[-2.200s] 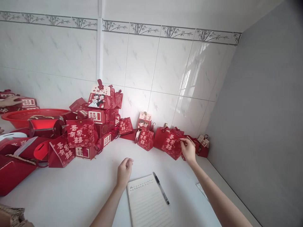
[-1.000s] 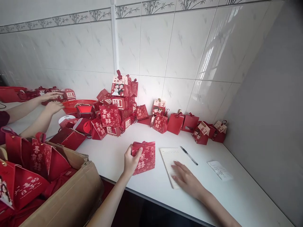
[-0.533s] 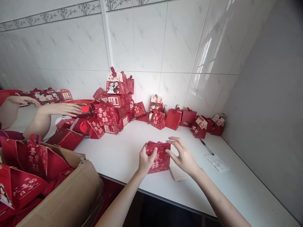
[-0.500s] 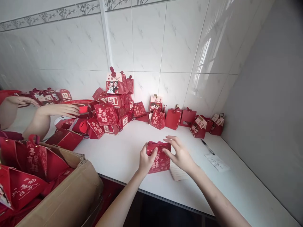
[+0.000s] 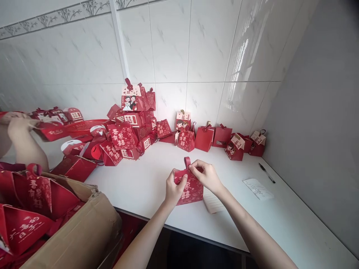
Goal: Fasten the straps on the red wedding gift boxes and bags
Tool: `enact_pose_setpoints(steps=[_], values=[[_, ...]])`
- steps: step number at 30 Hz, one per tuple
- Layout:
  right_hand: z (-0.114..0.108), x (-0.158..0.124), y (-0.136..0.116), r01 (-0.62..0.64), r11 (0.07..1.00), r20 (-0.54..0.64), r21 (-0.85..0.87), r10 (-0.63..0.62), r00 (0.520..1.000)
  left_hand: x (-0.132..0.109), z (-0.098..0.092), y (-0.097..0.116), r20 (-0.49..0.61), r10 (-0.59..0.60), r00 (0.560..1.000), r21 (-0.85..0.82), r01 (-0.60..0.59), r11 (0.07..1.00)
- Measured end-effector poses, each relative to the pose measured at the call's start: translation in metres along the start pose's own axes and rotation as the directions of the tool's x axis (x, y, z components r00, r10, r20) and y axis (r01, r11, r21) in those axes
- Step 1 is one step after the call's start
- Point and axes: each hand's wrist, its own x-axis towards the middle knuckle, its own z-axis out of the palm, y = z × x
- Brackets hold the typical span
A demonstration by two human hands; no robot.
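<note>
A small red paper gift box (image 5: 190, 190) with white characters stands on the white table (image 5: 146, 183) near its front edge. My left hand (image 5: 174, 187) grips the box's left side, thumb on its top flap. My right hand (image 5: 206, 175) pinches the top flap, where a red loop handle (image 5: 187, 163) sticks up. A lined notebook (image 5: 214, 202) lies partly under the box and my right wrist.
A pile of red gift boxes (image 5: 126, 130) and a row of more (image 5: 221, 138) stand along the tiled wall. A pen (image 5: 267, 172) and a paper slip (image 5: 258, 188) lie at right. A cardboard carton (image 5: 70, 231) with red boxes sits lower left. Another person's hands (image 5: 17, 127) work at far left.
My right hand left the notebook and joined the left on the red box, closing its top so the loop handle now stands up. The other person's hands pulled back left.
</note>
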Motion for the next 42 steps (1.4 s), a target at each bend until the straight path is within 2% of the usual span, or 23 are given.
enact_pose_setpoints(steps=[3, 6, 8, 10, 12, 13, 17, 20, 23, 26, 29, 32, 34, 37, 39, 42], values=[[-0.014, 0.001, 0.014, -0.069, 0.994, -0.042, -0.088, 0.066, 0.997, 0.002, -0.006, 0.003, 0.049, -0.029, 0.998, -0.007, 0.029, 1.000], [-0.056, 0.000, 0.051, -0.240, 0.938, -0.208, -0.252, 0.190, 0.960, 0.004, -0.012, 0.005, 0.096, -0.059, 0.994, -0.015, 0.060, 0.998], [-0.093, -0.009, 0.085, -0.415, 0.830, -0.367, -0.371, 0.280, 0.887, 0.004, -0.013, 0.006, 0.112, -0.075, 0.991, -0.025, 0.078, 0.997], [-0.129, -0.027, 0.119, -0.587, 0.678, -0.504, -0.444, 0.352, 0.788, 0.003, -0.010, 0.006, 0.090, -0.083, 0.992, -0.034, 0.086, 0.996], [-0.156, -0.050, 0.148, -0.709, 0.521, -0.588, -0.476, 0.411, 0.697, 0.000, -0.007, 0.004, 0.042, -0.083, 0.996, -0.037, 0.084, 0.996], [-0.165, -0.061, 0.160, -0.736, 0.461, -0.602, -0.496, 0.428, 0.674, -0.001, -0.005, 0.004, 0.018, -0.082, 0.996, -0.038, 0.083, 0.996], [-0.176, -0.090, 0.190, -0.751, 0.299, -0.576, -0.588, 0.497, 0.649, -0.003, -0.002, 0.001, -0.010, -0.096, 0.995, -0.041, 0.095, 0.995], [-0.175, -0.091, 0.199, -0.748, 0.191, -0.567, -0.635, 0.541, 0.620, 0.000, -0.007, 0.003, 0.025, -0.121, 0.992, -0.038, 0.122, 0.992], [-0.175, -0.085, 0.202, -0.735, 0.118, -0.559, -0.668, 0.572, 0.600, 0.006, -0.015, 0.007, 0.114, -0.111, 0.987, -0.041, 0.117, 0.992], [-0.178, -0.081, 0.202, -0.720, 0.105, -0.540, -0.686, 0.589, 0.601, 0.016, -0.022, 0.014, 0.176, -0.086, 0.981, -0.022, 0.092, 0.996], [-0.183, -0.077, 0.197, -0.715, 0.140, -0.519, -0.685, 0.595, 0.614, 0.027, -0.023, 0.024, 0.132, -0.023, 0.991, 0.009, 0.022, 1.000], [-0.179, -0.074, 0.183, -0.693, 0.230, -0.479, -0.683, 0.575, 0.663, 0.033, -0.019, 0.034, 0.081, 0.028, 0.996, 0.107, -0.037, 0.994], [-0.166, -0.074, 0.168, -0.642, 0.318, -0.416, -0.698, 0.549, 0.725, 0.034, -0.016, 0.039, 0.059, 0.018, 0.998, 0.200, -0.030, 0.979], [-0.136, -0.083, 0.143, -0.510, 0.450, -0.264, -0.733, 0.503, 0.823, 0.032, -0.011, 0.045, 0.088, -0.008, 0.996, 0.293, -0.018, 0.956], [-0.117, -0.092, 0.130, -0.437, 0.489, -0.191, -0.755, 0.474, 0.860, 0.031, -0.009, 0.046, 0.120, -0.002, 0.993, 0.301, -0.035, 0.953], [-0.099, -0.101, 0.116, -0.375, 0.495, -0.149, -0.784, 0.437, 0.887, 0.031, -0.006, 0.043, 0.150, 0.052, 0.987, 0.241, -0.087, 0.967]])
